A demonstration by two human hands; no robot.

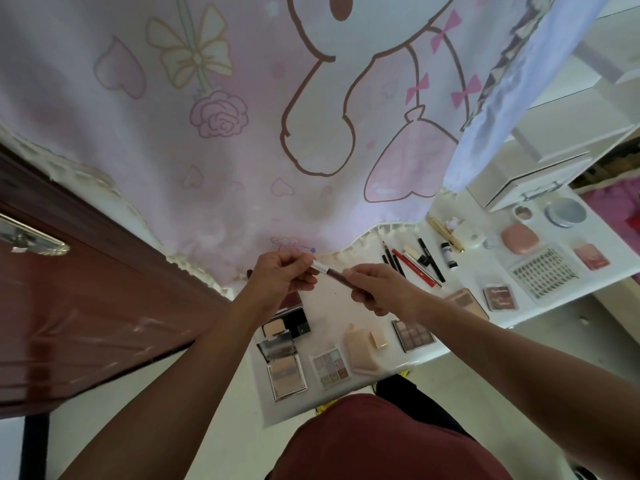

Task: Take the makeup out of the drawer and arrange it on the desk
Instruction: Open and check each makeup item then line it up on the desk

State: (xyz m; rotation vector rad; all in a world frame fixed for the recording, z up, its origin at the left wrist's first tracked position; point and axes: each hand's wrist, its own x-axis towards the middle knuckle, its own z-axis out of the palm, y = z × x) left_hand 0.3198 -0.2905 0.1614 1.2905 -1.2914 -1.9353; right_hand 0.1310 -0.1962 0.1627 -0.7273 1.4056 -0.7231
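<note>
Both hands hold one slim makeup pencil (331,271) above the white desk (450,344). My left hand (282,277) pinches its pale silver end, and my right hand (375,289) grips its dark brown end. Below them lie open eyeshadow palettes (330,368), a powder compact (282,329) and a peach bottle (362,348). A row of pencils and liners (414,263) sits to the right. No drawer is visible in this view.
A pink cartoon curtain (259,133) hangs over the desk's back. A dark red wooden door (86,306) stands at left. Further right lie a lash tray (542,271), a pink case (521,239), a round tin (566,213) and a white box (533,185).
</note>
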